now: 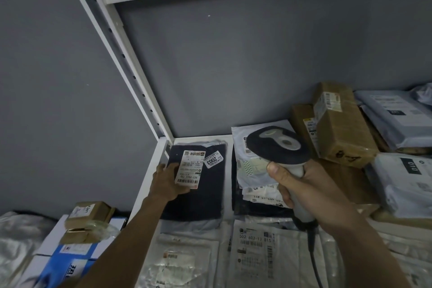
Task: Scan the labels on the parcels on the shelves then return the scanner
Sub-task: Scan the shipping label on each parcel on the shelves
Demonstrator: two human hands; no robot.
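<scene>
Gripping the scanner [278,147] in the right hand [301,184], the left hand [167,181] steadied a dark parcel [198,177]; scanning seemed unfinished, return pending.

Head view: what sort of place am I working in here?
Probably a parcel depot or storeroom: white metal shelving, labelled mailer bags and taped cartons, and a handheld barcode scanner in the right hand.
</scene>
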